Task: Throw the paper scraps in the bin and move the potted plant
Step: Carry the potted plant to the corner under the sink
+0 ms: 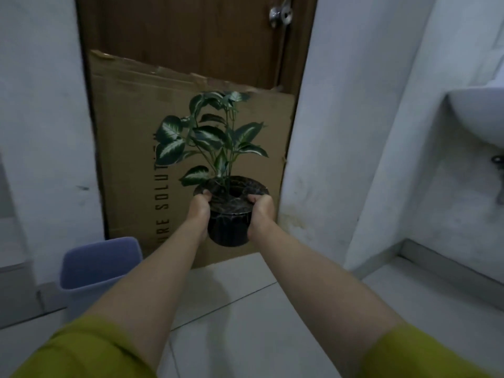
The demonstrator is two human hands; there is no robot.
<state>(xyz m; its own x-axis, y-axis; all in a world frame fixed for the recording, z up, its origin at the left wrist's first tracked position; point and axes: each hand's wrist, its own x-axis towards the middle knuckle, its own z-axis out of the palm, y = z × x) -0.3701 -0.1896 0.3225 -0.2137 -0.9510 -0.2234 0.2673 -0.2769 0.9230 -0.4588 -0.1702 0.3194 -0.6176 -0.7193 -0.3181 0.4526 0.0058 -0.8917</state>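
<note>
Holding the potted plant (227, 211) out in front of me with both arms stretched forward, I have it raised clear of the floor, its black pot hanging in the air in front of a big sheet of brown cardboard (131, 148) that leans against a dark wooden door (177, 34). My left hand (198, 210) is clamped on the left side of the pot, thumb hooked over the rim and the other fingers wrapped out of sight round the wall; my right hand (260, 211) grips the opposite side the same way, thumb on top of the rim. The pot sits upright between my palms, and the stems with their green, white-veined leaves rise straight up from it across the cardboard, which carries black printed letters running up its left part. Down to my left, a pale blue bin (95, 266) stands on the tiled floor (272, 323) just beside the foot of the cardboard and close to the wall; I cannot tell what lies inside it. Off to my right a white basin (480, 113) juts from the wall, well apart from the plant. A metal knob (281, 13) shows near the top of the door. My sleeves (90, 350) are yellow-green.
</note>
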